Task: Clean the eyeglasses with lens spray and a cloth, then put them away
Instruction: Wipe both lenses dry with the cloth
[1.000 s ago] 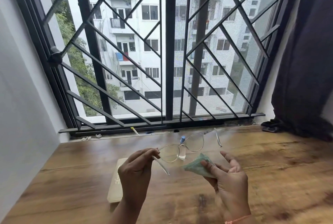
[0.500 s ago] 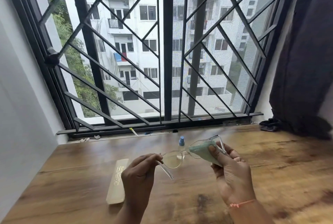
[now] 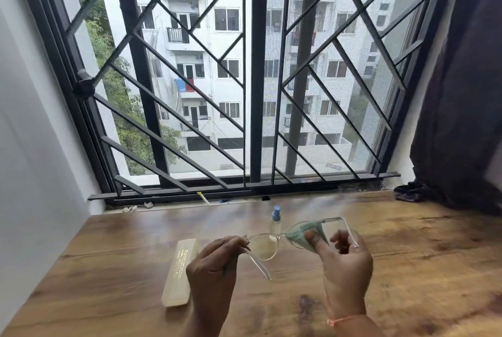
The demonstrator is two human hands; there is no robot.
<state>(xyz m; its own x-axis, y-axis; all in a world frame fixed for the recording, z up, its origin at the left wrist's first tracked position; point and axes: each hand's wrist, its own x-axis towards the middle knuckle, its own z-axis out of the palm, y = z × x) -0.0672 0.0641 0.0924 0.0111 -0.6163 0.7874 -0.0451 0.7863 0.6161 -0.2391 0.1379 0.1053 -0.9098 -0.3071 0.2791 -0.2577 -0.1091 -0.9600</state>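
Over the wooden table (image 3: pixel 423 260), thumb + fingers of the right hand (image 3: pixel 345 263) pinch the green cloth (image 3: pixel 300 236) round one lens of the eyeglasses (image 3: pixel 264 248). The left hand (image 3: pixel 214 266) pinches the far hinge, so the frame is in mid-air. 1 s ago the cloth was off the glass; now it's on, so wiping has begun. Spray bottle (image 3: pixel 275 218) stands just behind, case (image 3: pixel 179 271) lies to the left, unused.

Clear-framed eyeglasses (image 3: pixel 264 248), temples open, pinched at one hinge by left hand (image 3: pixel 214 266). Pale green cloth (image 3: pixel 298 236) folded over the other lens, under right hand (image 3: pixel 346 266) thumb. Blue-capped spray bottle (image 3: pixel 275 221) upright just beyond both hands. Cream case (image 3: pixel 180 274) flat beside left hand.
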